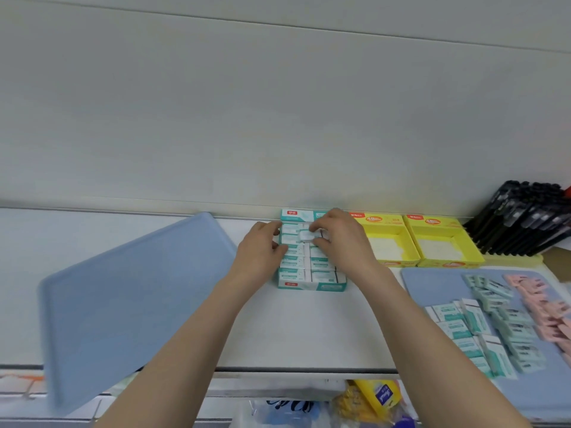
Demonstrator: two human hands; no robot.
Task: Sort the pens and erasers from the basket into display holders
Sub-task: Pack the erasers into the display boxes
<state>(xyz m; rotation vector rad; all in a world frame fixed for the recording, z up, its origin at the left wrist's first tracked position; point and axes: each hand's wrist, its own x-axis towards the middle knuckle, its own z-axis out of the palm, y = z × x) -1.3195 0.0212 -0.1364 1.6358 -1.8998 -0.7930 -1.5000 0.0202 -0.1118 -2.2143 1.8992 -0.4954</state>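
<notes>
The eraser sits over the back rows of the teal box, pinched between thumb and fingertips of the right hand. It looks light, small and firm in its paper sleeve, best held by its long sides. The left hand curls round the box's left wall, steadying it. More erasers lie on the blue tray to the right

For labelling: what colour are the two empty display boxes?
The display boxes are yellow; head view.
</notes>
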